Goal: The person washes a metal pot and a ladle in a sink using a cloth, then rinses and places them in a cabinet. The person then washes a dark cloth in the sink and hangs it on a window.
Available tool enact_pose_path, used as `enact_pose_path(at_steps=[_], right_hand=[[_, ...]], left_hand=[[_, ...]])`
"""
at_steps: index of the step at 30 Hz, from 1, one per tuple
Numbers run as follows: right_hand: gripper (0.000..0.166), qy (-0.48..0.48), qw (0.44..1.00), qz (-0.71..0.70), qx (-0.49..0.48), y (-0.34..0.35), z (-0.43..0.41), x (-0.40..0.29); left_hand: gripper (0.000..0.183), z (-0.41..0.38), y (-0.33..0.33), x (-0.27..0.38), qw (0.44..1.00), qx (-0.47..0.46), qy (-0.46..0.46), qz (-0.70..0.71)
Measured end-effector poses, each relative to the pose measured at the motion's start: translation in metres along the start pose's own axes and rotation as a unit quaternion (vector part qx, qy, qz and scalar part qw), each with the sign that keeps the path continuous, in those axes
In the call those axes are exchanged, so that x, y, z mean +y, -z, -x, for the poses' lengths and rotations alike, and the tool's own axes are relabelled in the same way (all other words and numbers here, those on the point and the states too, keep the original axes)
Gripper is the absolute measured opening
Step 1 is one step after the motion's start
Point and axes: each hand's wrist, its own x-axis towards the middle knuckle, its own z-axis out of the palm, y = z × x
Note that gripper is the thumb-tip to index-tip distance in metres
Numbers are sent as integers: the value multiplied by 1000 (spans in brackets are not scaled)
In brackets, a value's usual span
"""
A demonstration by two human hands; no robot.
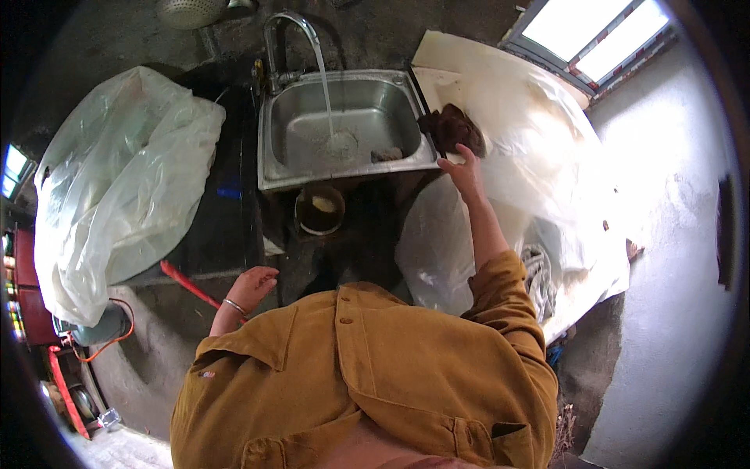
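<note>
Water runs from the curved chrome faucet (293,20) into the stainless steel sink (345,176). A small dark scrubber or cloth (387,154) lies in the basin's near right corner. At the sink's right rim, a dark brown cloth (454,129) rests bunched up. My right hand (466,173) reaches to its near edge with thumb and fingers spread; whether the fingertips touch it I cannot tell. My left hand (255,287), with a bracelet at the wrist, is low in front of the dark counter, fingers loosely curled and holding nothing.
Plastic sheeting (129,176) covers something on the left counter; more sheeting (527,146) covers the right side. Below the sink stands a round bucket (319,214). A red strip (190,284) slants beside my left hand, and a blue object (228,192) lies on the dark counter.
</note>
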Motion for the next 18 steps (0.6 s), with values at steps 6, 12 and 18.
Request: enact_pose_path(at_steps=[6,12,18], right_hand=[[91,-64,951,291,85,-33,-115,20],[47,-69,988,106,90,-17,-166,87],[16,46,947,-314,48,17,-127,-100]], left_hand=[[23,-83,52,20,996,-5,-71,-58],[26,-142,91,24,992,-6,-113,-63],[25,-182,90,33,987,-34,-146,-55]])
